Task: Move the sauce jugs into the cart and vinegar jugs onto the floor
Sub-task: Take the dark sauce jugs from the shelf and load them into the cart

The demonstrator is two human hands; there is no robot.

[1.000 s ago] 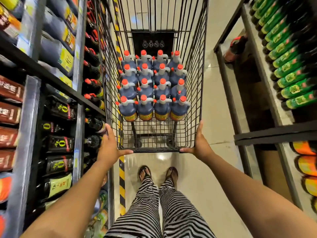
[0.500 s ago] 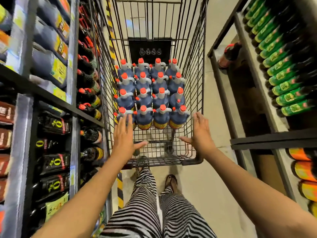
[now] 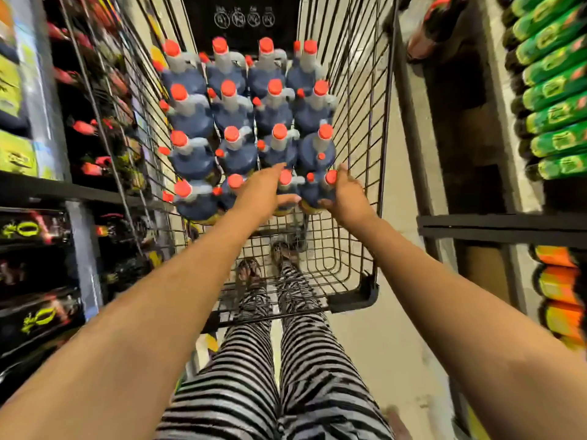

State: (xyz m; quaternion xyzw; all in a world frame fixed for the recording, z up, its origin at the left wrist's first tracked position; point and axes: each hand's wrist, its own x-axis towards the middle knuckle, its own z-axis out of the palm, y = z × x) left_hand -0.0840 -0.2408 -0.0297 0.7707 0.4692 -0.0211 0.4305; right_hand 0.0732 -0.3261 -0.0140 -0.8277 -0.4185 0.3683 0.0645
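Jugs (image 3: 233,115): sixteen dark blue ones with red caps and pale handles stand upright in four rows of four, packed tight in the far part of the cart.
Left shelves (image 3: 38,192): right against the cart's side, full of dark bottles (image 3: 31,230) lying with yellow-green marks on them; too blurred to read.
Right shelves (image 3: 502,223): across a strip of bare floor (image 3: 381,344), with green-labelled bottles (image 3: 559,90) above and orange-labelled bottles (image 3: 559,281) below; the print is illegible.
Cart (image 3: 355,100): black wire, its near floor bare, hemmed in between the two shelf runs.
Striped trousers (image 3: 254,376): the person stands at the cart's near end, sandalled feet (image 3: 251,271) showing through the wire.
Left hand (image 3: 263,192): reaches over the nearest row, fingers stretched out, gripping nothing.
Right hand (image 3: 347,195): fingers straight along the outer side of the front right jug (image 3: 317,193), not closed round it.
Black panel (image 3: 241,19): on the cart's far end, with four round white symbols, too small to make out.
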